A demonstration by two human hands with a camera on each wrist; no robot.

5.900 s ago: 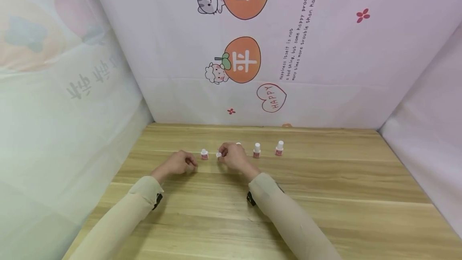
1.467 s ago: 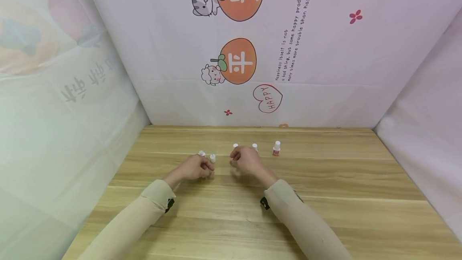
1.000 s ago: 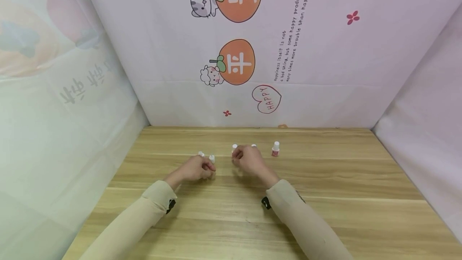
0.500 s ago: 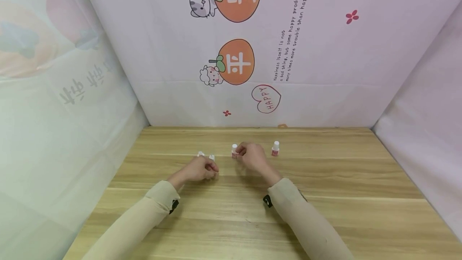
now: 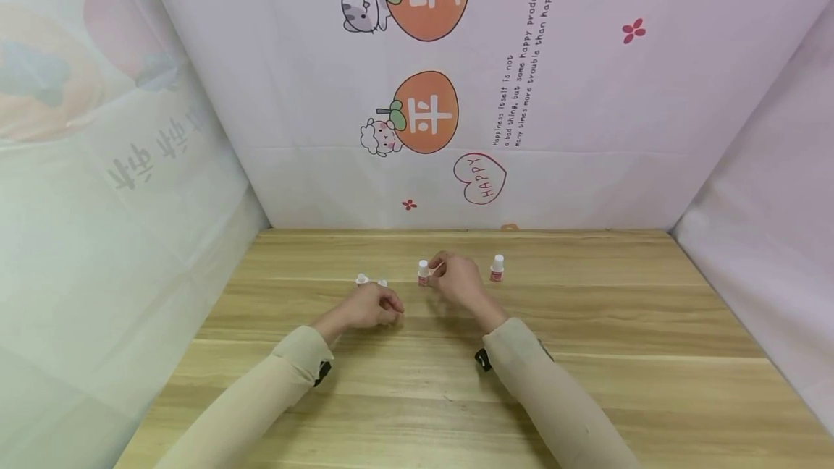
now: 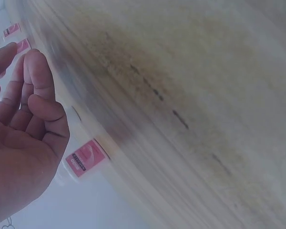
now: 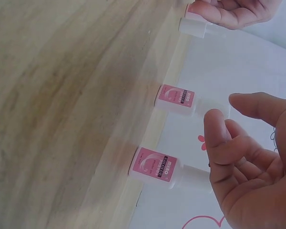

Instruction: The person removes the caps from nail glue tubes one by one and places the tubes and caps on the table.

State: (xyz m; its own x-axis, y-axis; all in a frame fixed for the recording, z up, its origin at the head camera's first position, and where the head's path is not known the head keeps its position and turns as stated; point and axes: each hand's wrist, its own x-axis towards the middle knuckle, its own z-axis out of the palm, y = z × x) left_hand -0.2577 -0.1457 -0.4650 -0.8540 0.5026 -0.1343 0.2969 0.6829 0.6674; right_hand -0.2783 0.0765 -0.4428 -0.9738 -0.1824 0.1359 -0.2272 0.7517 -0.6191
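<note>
My right hand (image 5: 459,281) hovers over the row of small white nail glue bottles, its thumb and forefinger apart. In the right wrist view, the cap of one pink-labelled bottle (image 7: 176,98) shows past the gap between them. A second bottle (image 7: 155,164) stands closer, its cap end overlapped by the curled fingers; the head view hides it behind that hand. My left hand (image 5: 374,306) is loosely curled and holds nothing. Behind it are the leftmost bottle (image 6: 88,157), with a short uncapped top, and a white brush cap (image 7: 193,27) standing brush end up.
Another capped bottle (image 5: 497,268) stands to the right of my right hand. The wooden table (image 5: 417,396) ends at a printed white cloth backdrop (image 5: 554,187), with cloth sides left and right.
The brush cap that my right hand held earlier now stands on the table. My right hand has moved right along the bottles. My left hand has shifted right, partly covering the cap.
</note>
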